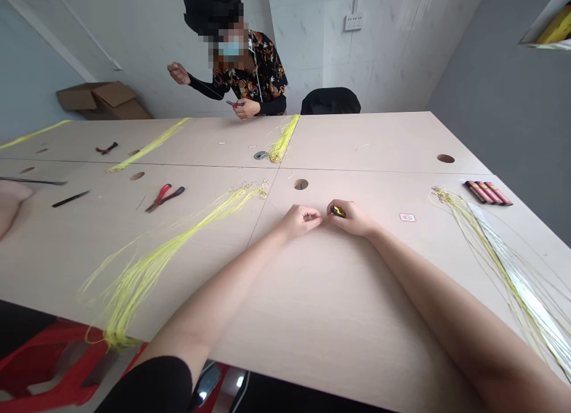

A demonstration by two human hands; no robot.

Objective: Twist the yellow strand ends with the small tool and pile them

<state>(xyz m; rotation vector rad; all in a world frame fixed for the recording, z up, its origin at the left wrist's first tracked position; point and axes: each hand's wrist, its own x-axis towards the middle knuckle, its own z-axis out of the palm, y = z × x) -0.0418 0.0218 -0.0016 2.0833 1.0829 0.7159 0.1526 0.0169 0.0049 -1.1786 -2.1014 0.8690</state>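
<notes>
My left hand [306, 219] is pinched closed just above the table, its fingertips almost meeting those of the other hand. Whatever it grips is too fine to make out. Wrapped around a small black-and-yellow tool [338, 211] is my right hand [354, 217]; only one end of the tool shows, so its kind is unclear. To the left lies a bundle of yellow strands [178, 240] with small metallic bits at its far end, hanging over the near table edge. Another pale yellow bundle [486, 240] lies on the right.
Red-and-black pliers [164, 197] lie at left on the table [339, 318], with a dark thin tool [71, 199] beyond. Four-sided small label [407, 217] and dark red packs [488, 193] sit right. Across, a person [250, 74] holds pliers. Round holes [301, 184] pierce the tabletop.
</notes>
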